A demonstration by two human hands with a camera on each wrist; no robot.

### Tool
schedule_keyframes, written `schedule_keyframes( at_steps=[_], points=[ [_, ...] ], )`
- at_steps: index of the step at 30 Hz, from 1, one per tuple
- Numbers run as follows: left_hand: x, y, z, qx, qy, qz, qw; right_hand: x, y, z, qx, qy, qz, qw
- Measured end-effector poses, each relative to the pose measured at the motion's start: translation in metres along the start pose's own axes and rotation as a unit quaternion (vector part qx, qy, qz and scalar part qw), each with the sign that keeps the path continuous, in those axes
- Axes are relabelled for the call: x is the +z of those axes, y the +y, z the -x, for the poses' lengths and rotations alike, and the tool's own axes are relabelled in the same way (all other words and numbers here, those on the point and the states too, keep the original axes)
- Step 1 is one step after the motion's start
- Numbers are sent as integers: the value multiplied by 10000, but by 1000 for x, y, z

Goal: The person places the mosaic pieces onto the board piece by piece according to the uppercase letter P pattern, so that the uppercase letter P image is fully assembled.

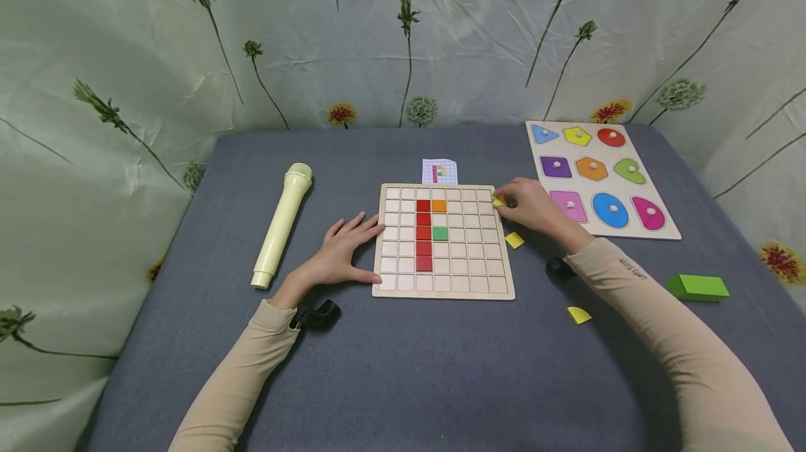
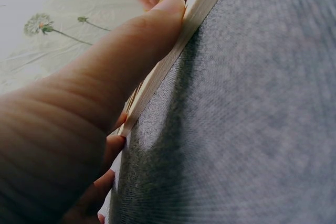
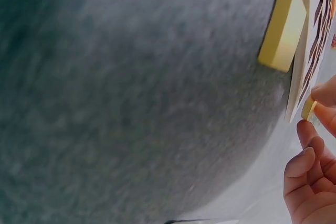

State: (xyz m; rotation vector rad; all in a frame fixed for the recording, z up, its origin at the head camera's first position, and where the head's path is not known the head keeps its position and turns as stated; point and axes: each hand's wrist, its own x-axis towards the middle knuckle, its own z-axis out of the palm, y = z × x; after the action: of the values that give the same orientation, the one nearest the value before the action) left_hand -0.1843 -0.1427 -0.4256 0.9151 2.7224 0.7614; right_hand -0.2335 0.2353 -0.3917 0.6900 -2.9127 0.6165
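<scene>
A wooden grid board (image 1: 466, 284) lies in the middle of the table. Its third column holds several red squares (image 1: 424, 233); to their right sit an orange square (image 1: 439, 206) and a green square (image 1: 440, 234). My left hand (image 1: 336, 256) rests at the board's left edge, fingers spread and thumb near the lower corner. Near the upper right corner, my right hand (image 1: 535, 208) pinches a small yellow tile (image 3: 308, 107) between thumb and fingertips. One loose yellow tile (image 1: 514, 240) lies beside the board's right edge, another yellow tile (image 1: 578, 315) closer to me.
Behind the board is a small printed card (image 1: 439, 171) with a coloured grid pattern. A pale yellow tube (image 1: 282, 228) lies on the left. At the back right is a knobbed shape puzzle (image 1: 535, 151), with a green block (image 1: 699, 287) in front of it. Flowered cloth hangs behind.
</scene>
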Motion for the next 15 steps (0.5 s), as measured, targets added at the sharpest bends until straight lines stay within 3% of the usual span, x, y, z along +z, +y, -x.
schedule_keyframes(
  at_steps=[6, 15],
  points=[
    [0, 0, 0, -6, 4, -23, 10000, 4, -5, -4, -248, 49, -74, 9997],
    [0, 0, 0, 17, 10, -23, 10000, 8, -19, -11, -100, -186, -85, 9997]
  ],
)
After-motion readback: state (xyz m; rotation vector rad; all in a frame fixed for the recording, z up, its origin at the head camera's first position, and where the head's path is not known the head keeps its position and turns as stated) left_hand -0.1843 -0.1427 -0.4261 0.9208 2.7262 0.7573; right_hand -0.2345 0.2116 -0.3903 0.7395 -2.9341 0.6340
